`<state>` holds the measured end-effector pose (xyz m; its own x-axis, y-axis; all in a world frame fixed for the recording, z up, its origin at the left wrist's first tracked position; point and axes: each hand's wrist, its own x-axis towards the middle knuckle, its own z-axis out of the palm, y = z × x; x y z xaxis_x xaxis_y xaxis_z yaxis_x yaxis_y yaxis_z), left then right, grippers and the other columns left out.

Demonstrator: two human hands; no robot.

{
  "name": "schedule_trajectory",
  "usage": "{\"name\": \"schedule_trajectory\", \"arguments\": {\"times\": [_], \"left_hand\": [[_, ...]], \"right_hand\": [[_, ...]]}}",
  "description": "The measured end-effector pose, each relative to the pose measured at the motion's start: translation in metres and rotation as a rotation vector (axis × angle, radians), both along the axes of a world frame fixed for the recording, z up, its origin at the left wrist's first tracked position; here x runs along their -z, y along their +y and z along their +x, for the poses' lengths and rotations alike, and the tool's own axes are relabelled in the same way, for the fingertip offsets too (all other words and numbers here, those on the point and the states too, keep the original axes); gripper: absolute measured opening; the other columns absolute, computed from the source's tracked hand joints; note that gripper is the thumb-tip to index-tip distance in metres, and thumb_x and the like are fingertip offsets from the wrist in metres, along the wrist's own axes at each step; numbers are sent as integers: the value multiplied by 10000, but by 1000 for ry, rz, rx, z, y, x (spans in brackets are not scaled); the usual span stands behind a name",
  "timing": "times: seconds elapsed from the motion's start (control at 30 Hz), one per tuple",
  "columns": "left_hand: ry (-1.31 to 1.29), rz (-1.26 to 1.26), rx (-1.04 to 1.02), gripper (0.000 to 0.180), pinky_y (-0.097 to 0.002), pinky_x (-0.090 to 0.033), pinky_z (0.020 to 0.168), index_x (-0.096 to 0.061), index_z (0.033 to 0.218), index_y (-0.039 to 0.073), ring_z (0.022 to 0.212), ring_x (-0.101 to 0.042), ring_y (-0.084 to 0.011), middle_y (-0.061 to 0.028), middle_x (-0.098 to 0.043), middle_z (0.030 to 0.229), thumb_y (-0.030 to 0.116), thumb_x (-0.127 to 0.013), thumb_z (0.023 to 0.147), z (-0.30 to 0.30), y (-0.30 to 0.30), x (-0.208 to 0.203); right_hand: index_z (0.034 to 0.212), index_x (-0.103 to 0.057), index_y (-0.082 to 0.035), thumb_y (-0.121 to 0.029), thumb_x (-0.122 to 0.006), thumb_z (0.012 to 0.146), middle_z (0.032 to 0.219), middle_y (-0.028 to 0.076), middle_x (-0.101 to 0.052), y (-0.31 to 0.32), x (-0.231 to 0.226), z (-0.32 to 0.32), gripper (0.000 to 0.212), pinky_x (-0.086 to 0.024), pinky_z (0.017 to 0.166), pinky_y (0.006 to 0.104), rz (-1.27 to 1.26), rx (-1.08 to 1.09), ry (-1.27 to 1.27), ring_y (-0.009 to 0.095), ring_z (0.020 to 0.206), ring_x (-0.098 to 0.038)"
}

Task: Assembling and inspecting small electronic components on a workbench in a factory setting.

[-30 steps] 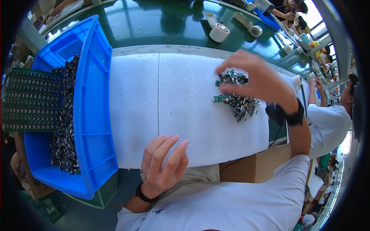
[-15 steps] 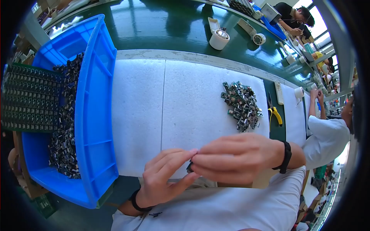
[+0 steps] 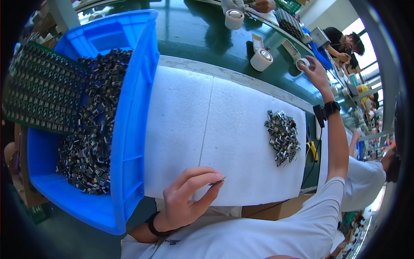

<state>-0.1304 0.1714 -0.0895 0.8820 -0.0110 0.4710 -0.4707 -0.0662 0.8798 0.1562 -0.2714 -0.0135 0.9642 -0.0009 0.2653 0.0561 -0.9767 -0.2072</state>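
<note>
Between the thumb and fingertips of my left hand [image 3: 187,194] is a small circuit board [image 3: 217,181], held above the near edge of the white foam sheet [image 3: 241,129]. My right hand [image 3: 317,74] reaches far across the green bench, its thumb and fingers closed on a small white roll [image 3: 303,63] on a holder. Whether it pulls anything off the roll I cannot tell. A pile of small circuit boards [image 3: 283,138] with metal parts lies on the right part of the foam.
A blue bin [image 3: 129,172] on the left holds many loose boards and a large green board panel [image 3: 47,88]. Yellow-handled pliers [image 3: 312,151] lie right of the foam. Other white rolls [image 3: 261,60] stand across the green bench [image 3: 202,39]. Other people work at the back and right.
My right hand has left my left hand and reached far forward to the white roll. My left hand keeps the small board. The view has shifted, and another person's hand appears at the top.
</note>
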Motion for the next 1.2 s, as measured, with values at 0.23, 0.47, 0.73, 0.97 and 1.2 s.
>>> {"name": "schedule_trajectory", "arguments": {"times": [0.23, 0.47, 0.73, 0.97, 1.2], "left_hand": [[-86, 5, -123, 283, -265, -566, 679, -648, 991, 23, 771, -704, -217, -133, -700, 925, -75, -770, 755, -4, -4, 6], [-136, 43, -170, 268, -267, -572, 693, -656, 984, 22, 788, -711, -219, -137, -706, 920, -76, -763, 759, -3, -10, 5], [-122, -59, -152, 283, -290, -569, 681, -585, 1050, 11, 771, -696, -227, -180, -673, 919, -86, -714, 818, -12, -1, 13], [-125, -336, -139, 318, -288, -560, 661, -551, 1050, -16, 768, -694, -224, -185, -666, 917, -109, -720, 797, -18, -4, 30], [-187, -151, 10, 324, -309, -555, 602, -541, 1054, 3, 671, -661, -227, -159, -654, 838, -57, -724, 794, -15, -1, 26]], "right_hand": [[1452, -394, -26, -592, -734, 787, 1377, 212, -545, -89, 63, 78, 937, -409, 1057, 374, 28, 264, 45, 348, 1266, -536], [1451, -387, -7, -584, -764, 767, 1365, 209, -554, -90, 74, 100, 971, -415, 1043, 357, 152, 213, 72, 309, 1226, -568], [1352, -494, -14, -491, -713, 874, 1197, 81, -643, 28, -3, -15, 710, -471, 868, 263, 965, -92, -83, 138, 1079, -619], [1294, -571, 14, -320, -650, 942, 1184, 103, -650, 147, -62, -149, 492, -479, 937, 307, 565, -797, 597, 202, 1048, -644], [1205, -649, -6, -221, -676, 921, 1091, 110, -685, 193, -34, -175, 358, -522, 816, 300, 304, -792, 674, 194, 907, -670]]}}
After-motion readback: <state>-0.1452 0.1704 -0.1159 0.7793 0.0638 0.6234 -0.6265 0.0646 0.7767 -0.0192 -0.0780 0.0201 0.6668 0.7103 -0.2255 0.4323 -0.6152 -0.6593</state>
